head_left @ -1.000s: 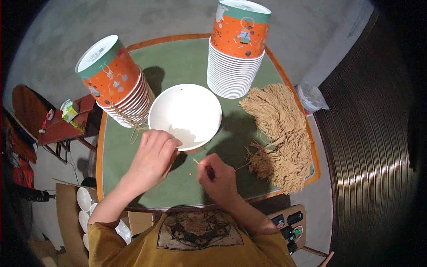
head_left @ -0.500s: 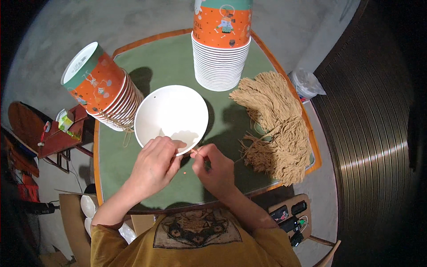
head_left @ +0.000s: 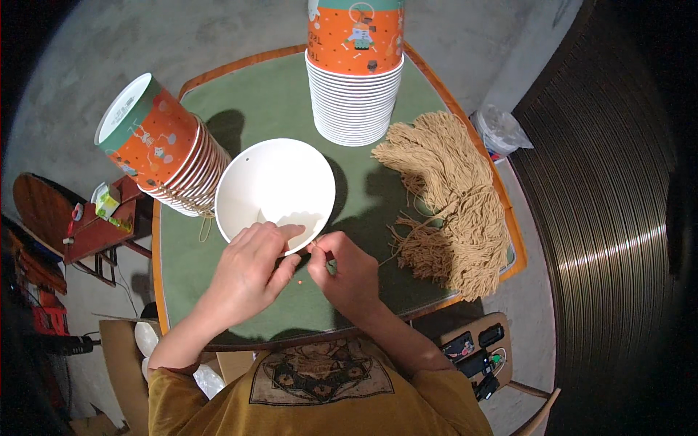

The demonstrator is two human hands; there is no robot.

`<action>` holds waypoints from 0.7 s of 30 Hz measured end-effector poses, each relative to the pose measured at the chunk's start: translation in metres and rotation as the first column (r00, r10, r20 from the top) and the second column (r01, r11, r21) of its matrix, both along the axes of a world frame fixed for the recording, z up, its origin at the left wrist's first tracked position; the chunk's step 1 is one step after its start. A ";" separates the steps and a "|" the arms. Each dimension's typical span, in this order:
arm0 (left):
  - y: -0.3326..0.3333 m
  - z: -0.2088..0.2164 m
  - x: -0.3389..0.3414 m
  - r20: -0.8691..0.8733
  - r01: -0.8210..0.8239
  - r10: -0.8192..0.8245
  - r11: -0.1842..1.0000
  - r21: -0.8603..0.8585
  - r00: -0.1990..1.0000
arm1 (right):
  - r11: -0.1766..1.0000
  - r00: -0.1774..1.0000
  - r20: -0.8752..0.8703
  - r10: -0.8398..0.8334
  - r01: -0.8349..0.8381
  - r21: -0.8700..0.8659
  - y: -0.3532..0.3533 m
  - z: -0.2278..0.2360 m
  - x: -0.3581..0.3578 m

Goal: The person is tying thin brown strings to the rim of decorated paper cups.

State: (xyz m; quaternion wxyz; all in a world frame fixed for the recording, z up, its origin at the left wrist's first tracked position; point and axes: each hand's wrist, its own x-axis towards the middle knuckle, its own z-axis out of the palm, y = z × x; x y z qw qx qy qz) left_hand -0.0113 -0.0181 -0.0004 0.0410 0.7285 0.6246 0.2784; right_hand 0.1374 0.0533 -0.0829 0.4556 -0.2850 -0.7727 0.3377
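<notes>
Nearby, bucket stacks (head_left: 355,102), cord heap (head_left: 469,211), hands (head_left: 251,265) pinching, left on tub (head_left: 276,178), right on strand (head_left: 386,261).

Reads as a small workshop: ribbed metal shutter (head_left: 611,218) beyond counter's (head_left: 273,109) right edge, bare grey floor (head_left: 531,305), bucket stack (head_left: 355,98) at far edge, cord bundle (head_left: 458,196).

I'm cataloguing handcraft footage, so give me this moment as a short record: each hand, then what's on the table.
Left hand: at the near rim of the white-lined bucket, fingers inside
Right hand: pinching at that rim, tan cord trailing rightward
Bucket: mouth toward the camera, small hole in its far wall
Left stack: upturned orange buckets
Far stack: likewise
Right side: tan cord bundle
Surface: green tabletop
</notes>
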 end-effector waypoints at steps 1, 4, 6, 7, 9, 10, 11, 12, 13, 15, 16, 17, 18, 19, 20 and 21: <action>0.000 0.005 -0.001 0.063 -0.005 0.011 0.996 -0.086 0.998 | 1.000 1.000 0.008 -0.011 0.011 0.028 0.000 -0.001 -0.001; 0.009 0.011 -0.010 0.166 0.027 0.014 0.971 -0.237 0.986 | 0.999 1.000 -0.019 0.003 -0.002 0.036 0.003 -0.002 -0.002; 0.019 0.016 -0.018 0.211 0.100 -0.020 0.922 -0.374 0.977 | 0.999 1.000 -0.005 -0.002 0.002 0.042 0.003 -0.002 -0.003; 0.024 0.017 -0.022 0.210 0.097 -0.018 0.924 -0.369 0.978 | 0.999 1.000 0.008 -0.007 0.007 0.048 0.003 -0.001 -0.004; 0.034 0.016 -0.027 0.258 0.242 -0.138 0.868 -0.434 0.956 | 0.999 0.999 0.028 -0.018 0.016 0.050 0.002 0.001 -0.004; 0.039 0.017 -0.028 0.257 0.245 -0.142 0.869 -0.430 0.956 | 0.998 0.998 0.050 -0.037 0.034 0.046 0.003 0.001 -0.004; 0.042 0.017 -0.028 0.265 0.248 -0.127 0.831 -0.497 0.956 | 0.998 0.998 0.050 -0.039 0.036 0.050 0.003 0.001 -0.004; 0.045 0.018 -0.028 0.271 0.251 -0.112 0.789 -0.560 0.956 | 0.998 0.997 0.064 -0.044 0.042 0.046 0.003 0.001 -0.004; 0.046 0.018 -0.027 0.271 0.252 -0.114 0.791 -0.558 0.956 | 0.998 0.996 0.078 -0.049 0.046 0.040 0.003 0.001 -0.003; 0.047 0.019 -0.025 0.246 0.233 -0.103 0.774 -0.589 0.964 | 0.999 0.997 0.075 -0.035 0.034 0.018 0.003 0.003 -0.003; 0.046 0.018 -0.026 0.245 0.230 -0.100 0.776 -0.587 0.964 | 1.000 0.997 0.070 -0.019 0.019 -0.008 0.003 0.004 -0.003; 0.044 0.016 -0.027 0.188 0.206 -0.124 0.826 -0.524 0.974 | 1.000 0.997 0.071 -0.015 0.015 -0.005 0.002 0.006 -0.002; 0.042 0.015 -0.028 0.128 0.184 -0.141 0.870 -0.457 0.982 | 0.997 0.998 0.062 0.015 -0.011 -0.073 0.002 0.008 0.001; 0.041 0.016 -0.028 0.129 0.182 -0.137 0.873 -0.454 0.982 | 0.990 0.998 0.052 0.045 -0.037 -0.139 0.004 0.010 0.003; 0.039 0.020 -0.027 0.085 0.124 -0.098 0.904 -0.409 0.992 | 0.990 0.997 0.054 0.049 -0.041 -0.136 0.005 0.014 0.005; 0.039 0.021 -0.027 0.043 0.066 -0.054 0.930 -0.361 0.998 | 0.980 0.999 0.032 0.044 -0.037 -0.197 0.007 0.018 0.007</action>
